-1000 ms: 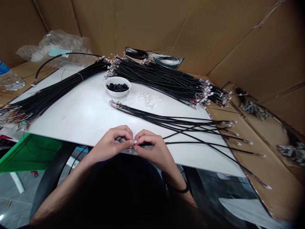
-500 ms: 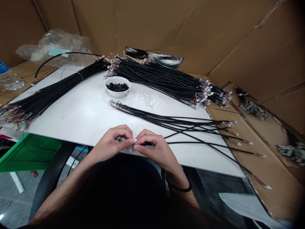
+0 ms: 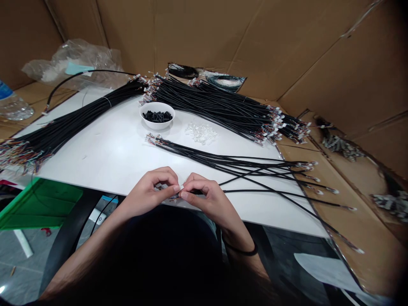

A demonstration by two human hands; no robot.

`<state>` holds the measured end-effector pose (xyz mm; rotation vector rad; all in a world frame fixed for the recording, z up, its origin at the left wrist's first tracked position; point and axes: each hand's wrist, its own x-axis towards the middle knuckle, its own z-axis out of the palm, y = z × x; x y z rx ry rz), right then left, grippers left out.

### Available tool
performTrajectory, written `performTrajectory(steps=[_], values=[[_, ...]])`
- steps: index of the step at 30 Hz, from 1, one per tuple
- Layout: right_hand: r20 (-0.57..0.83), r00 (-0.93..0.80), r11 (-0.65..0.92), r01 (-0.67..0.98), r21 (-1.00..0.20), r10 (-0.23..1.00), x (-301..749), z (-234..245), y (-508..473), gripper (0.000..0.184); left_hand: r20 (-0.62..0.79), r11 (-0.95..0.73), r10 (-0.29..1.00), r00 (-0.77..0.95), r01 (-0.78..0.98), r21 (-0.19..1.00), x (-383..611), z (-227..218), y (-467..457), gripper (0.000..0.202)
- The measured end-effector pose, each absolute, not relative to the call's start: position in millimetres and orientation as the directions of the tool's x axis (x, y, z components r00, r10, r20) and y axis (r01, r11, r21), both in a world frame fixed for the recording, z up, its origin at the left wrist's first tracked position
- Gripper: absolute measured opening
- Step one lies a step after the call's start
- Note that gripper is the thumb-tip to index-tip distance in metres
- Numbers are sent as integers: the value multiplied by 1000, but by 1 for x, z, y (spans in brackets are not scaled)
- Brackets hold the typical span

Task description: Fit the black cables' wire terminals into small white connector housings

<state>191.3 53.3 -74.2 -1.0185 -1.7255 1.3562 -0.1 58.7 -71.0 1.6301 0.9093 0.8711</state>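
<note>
A small white connector (image 3: pixel 182 187) and the end of a black wire (image 3: pixel 191 192) are held in a tight pinch by the left hand (image 3: pixel 146 192) and right hand (image 3: pixel 204 197) at a white table's (image 3: pixel 95 148) edge; loose white connectors (image 3: pixel 200 134) are seen at 12 o'clock, black cables (image 3: pixel 242 167) at 2 o'clock.

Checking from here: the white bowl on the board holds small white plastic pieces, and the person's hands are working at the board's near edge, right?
Not quite. The head view shows the white bowl holding small black pieces, not white ones. The small white plastic pieces lie in a loose pile beside it. The rest stands.
</note>
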Motion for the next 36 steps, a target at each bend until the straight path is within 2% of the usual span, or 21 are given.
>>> performTrajectory(steps=[16,36], values=[[74,-442,172,187,-967,894,190,-74,53,18,98,-181,885,455,141,973,0,-70,59,18],[30,-457,128,187,-974,889,191,-73,54,18,147,-242,881,449,162,957,0,-74,59,16]])
